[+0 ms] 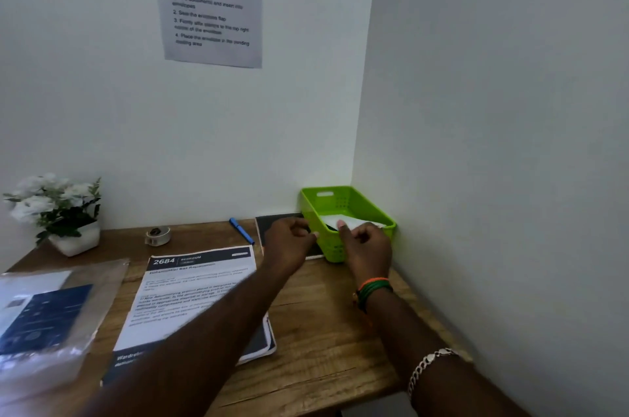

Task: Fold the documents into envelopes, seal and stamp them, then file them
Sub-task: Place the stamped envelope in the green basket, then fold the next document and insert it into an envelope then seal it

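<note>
Desk (323,321): the wooden worktop ran from the back wall toward me, its right edge against the side wall.
Wall sheet (211,1): a printed list of steps hung on the back wall above the worktop; most of its lines were blurred.
Documents (190,294): a small pile lay in the middle of the worktop, the top page headed 2684, and my left forearm crossed over its right side.
Plastic sleeve (51,307): it lay at the left edge of the worktop, clear, with dark blue printed matter inside.
Green basket (354,209): it sat in the back right corner of the worktop, just beside the side wall.
Flowers (54,209): white blooms in a white pot stood in the back left corner.
Dark pad (272,222): it lay flat at the back edge, partly under the basket and behind my left hand.
My right hand (366,246): it was at the basket's near rim, fingers curled, pinching the edge of the envelope.
My left hand (289,243): it hung just left of the basket, fingers loosely curled and holding nothing.
Envelope (357,222): white, it lay inside the basket.
Blue pen (241,231): it lay slantwise near the back edge, left of the dark pad.
Tape roll (157,235): it sat near the back edge, between the flowers and the pen.
</note>
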`<state>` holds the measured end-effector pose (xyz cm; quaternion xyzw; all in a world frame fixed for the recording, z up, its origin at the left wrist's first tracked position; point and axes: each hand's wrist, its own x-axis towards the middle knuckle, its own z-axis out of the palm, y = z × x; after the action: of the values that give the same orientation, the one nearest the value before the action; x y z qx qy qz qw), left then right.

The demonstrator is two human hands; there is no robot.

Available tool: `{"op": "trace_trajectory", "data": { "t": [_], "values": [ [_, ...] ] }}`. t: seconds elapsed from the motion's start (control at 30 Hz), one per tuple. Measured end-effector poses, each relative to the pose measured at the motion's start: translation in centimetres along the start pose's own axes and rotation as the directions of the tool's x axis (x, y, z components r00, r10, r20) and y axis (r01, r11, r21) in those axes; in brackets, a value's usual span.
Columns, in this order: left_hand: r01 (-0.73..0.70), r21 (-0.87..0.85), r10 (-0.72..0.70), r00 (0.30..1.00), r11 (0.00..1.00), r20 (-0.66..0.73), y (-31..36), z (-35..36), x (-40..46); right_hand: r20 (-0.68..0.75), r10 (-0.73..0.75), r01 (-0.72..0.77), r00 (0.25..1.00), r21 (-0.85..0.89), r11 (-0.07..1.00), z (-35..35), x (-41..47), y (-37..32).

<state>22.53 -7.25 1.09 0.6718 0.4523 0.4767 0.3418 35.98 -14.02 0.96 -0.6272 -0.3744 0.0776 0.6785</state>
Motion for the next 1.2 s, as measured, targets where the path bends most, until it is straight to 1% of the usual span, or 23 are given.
{"op": "trace_trajectory", "data": {
  "t": [0.07, 0.13, 0.2, 0.27, 0.33, 0.4, 0.5, 0.57, 0.67, 0.77, 0.83, 0.9, 0.97, 1.07, 1.13, 1.2],
  "values": [
    [-0.052, 0.154, 0.050, 0.999, 0.987, 0.019, -1.3, -3.2, -0.2, 0.211, -0.109, 0.115, 0.971, -0.018, 0.993, 1.8, -2.0, -0.1],
    [-0.091, 0.327, 0.071, 0.995, 0.941, 0.074, -3.1, -6.9, -0.1, 0.390, -0.157, 0.210, 0.907, -0.096, 0.973, 3.9, -3.6, 0.4],
    [-0.138, 0.508, 0.067, 0.986, 0.850, 0.156, -5.6, -11.0, 0.2, 0.511, -0.169, 0.294, 0.843, -0.174, 0.940, 6.0, -5.1, 0.7],
    [-0.139, 0.600, 0.005, 0.976, 0.788, 0.219, -7.5, -14.9, 0.6, 0.575, -0.209, 0.381, 0.791, -0.194, 0.904, 7.7, -5.9, 0.5],
    [-0.080, 0.632, -0.063, 0.978, 0.771, 0.201, -8.9, -18.4, 1.0, 0.601, -0.253, 0.446, 0.758, -0.194, 0.874, 9.2, -6.3, 0.0],
    [-0.044, 0.644, -0.088, 0.981, 0.764, 0.171, -9.9, -20.9, 1.6, 0.610, -0.269, 0.469, 0.746, -0.194, 0.862, 10.3, -6.1, -0.3],
    [-0.026, 0.609, -0.135, 0.967, 0.792, 0.216, -10.8, -22.8, 1.8, 0.637, -0.205, 0.426, 0.743, -0.214, 0.879, 12.0, -5.3, -0.2],
    [-0.033, 0.574, -0.129, 0.962, 0.818, 0.239, -11.4, -23.1, 1.3, 0.667, -0.156, 0.411, 0.729, -0.244, 0.879, 12.8, -4.7, 0.1],
    [-0.079, 0.603, -0.094, 0.964, 0.794, 0.251, -12.3, -23.2, 0.7, 0.719, -0.120, 0.476, 0.684, -0.317, 0.820, 13.7, -4.0, 0.3],
    [-0.105, 0.621, -0.062, 0.969, 0.777, 0.241, -12.6, -23.5, 0.6, 0.748, -0.148, 0.580, 0.647, -0.357, 0.732, 14.7, -3.7, 1.0],
    [-0.092, 0.662, -0.079, 0.971, 0.744, 0.224, -12.9, -23.5, 0.9, 0.770, -0.162, 0.638, 0.617, -0.369, 0.676, 15.2, -3.6, 1.8],
    [-0.078, 0.668, -0.107, 0.967, 0.740, 0.231, -13.1, -23.5, 1.2, 0.797, -0.156, 0.672, 0.584, -0.366, 0.643, 15.5, -3.5, 2.4],
    [-0.074, 0.648, -0.101, 0.968, 0.758, 0.229, -13.0, -23.5, 1.4, 0.805, -0.146, 0.677, 0.575, -0.368, 0.637, 15.7, -3.3, 2.7],
    [-0.034, 0.651, -0.086, 0.985, 0.758, 0.150, -13.1, -23.1, 1.4, 0.808, -0.164, 0.681, 0.566, -0.346, 0.645, 15.9, -3.0, 2.8],
    [-0.005, 0.657, -0.086, 0.991, 0.754, 0.106, -13.0, -23.0, 1.3, 0.802, -0.174, 0.662, 0.571, -0.325, 0.675, 15.9, -3.0, 2.8],
    [0.002, 0.652, -0.081, 0.993, 0.758, 0.090, -13.0, -23.0, 1.4, 0.796, -0.181, 0.643, 0.578, -0.307, 0.701, 15.7, -3.0, 2.7]
  ]
}}
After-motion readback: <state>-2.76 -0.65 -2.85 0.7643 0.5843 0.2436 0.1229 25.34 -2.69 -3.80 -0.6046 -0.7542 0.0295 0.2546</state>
